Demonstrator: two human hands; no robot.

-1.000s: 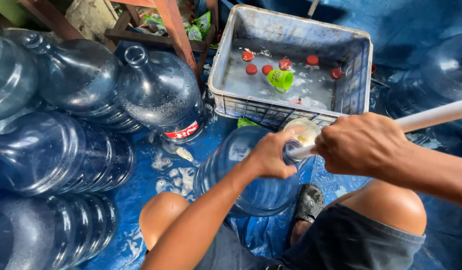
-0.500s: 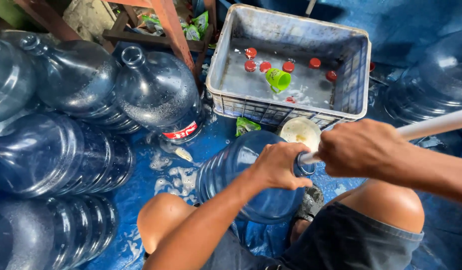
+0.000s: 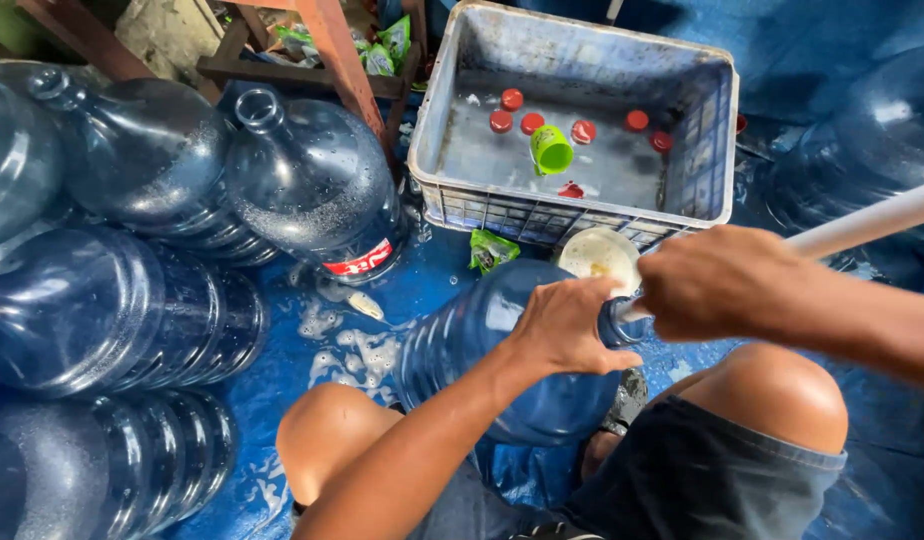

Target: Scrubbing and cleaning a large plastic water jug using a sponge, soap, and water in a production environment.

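Observation:
A big blue water jug [image 3: 482,340] lies on its side between my knees, its neck pointing right. My left hand [image 3: 567,325] grips the jug at its shoulder, just by the neck. My right hand [image 3: 722,285] is closed around a white pole [image 3: 867,225] whose end goes into the jug's mouth. The mouth itself is hidden by my hands. A small white bowl [image 3: 600,255] with yellowish liquid sits just beyond the neck.
A grey plastic crate [image 3: 437,130] ahead holds water, several red caps [image 3: 512,100] and a green cup [image 3: 552,150]. Many blue jugs [image 3: 132,250] are stacked on their sides at left. A green sachet [image 3: 490,248] and foam [image 3: 342,345] lie on the blue tarp.
The view has drifted so hands and jug sit lower in frame. My left hand has slid a little along the jug toward the neck. The right hand keeps its hold on the pole.

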